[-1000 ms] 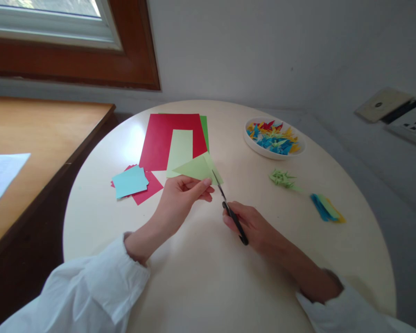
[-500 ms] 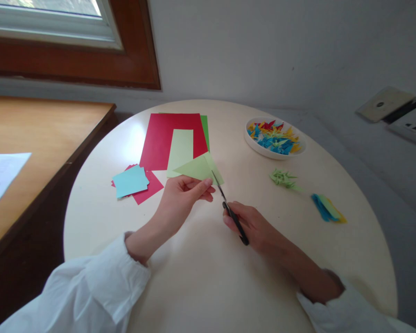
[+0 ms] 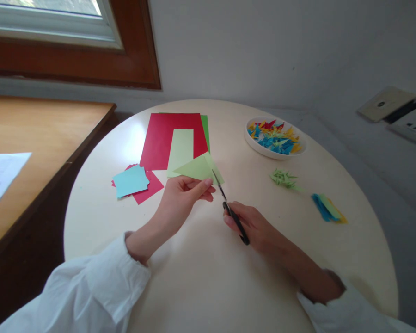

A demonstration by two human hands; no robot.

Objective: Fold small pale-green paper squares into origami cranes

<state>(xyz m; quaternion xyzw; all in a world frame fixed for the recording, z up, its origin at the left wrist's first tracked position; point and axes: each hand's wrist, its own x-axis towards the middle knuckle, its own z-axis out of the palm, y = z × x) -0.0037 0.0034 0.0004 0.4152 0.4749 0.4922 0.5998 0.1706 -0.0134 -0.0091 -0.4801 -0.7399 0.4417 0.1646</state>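
My left hand (image 3: pixel 180 196) pinches a folded light green paper triangle (image 3: pixel 198 168) just above the round cream table (image 3: pixel 208 259). My right hand (image 3: pixel 254 226) grips black-handled scissors (image 3: pixel 230 210), their blades reaching into the right side of that paper. Both sleeves are white. Behind the triangle a light green strip (image 3: pixel 180 147) lies on a red sheet (image 3: pixel 161 136), which covers a darker green sheet (image 3: pixel 204 129).
A light blue square (image 3: pixel 130 180) rests on red scraps at the left. A white dish (image 3: pixel 274 138) of coloured folded paper pieces stands at the back right. A green folded piece (image 3: pixel 283 178) and a blue-yellow stack (image 3: pixel 327 208) lie to the right. A wooden desk (image 3: pixel 38 138) adjoins on the left.
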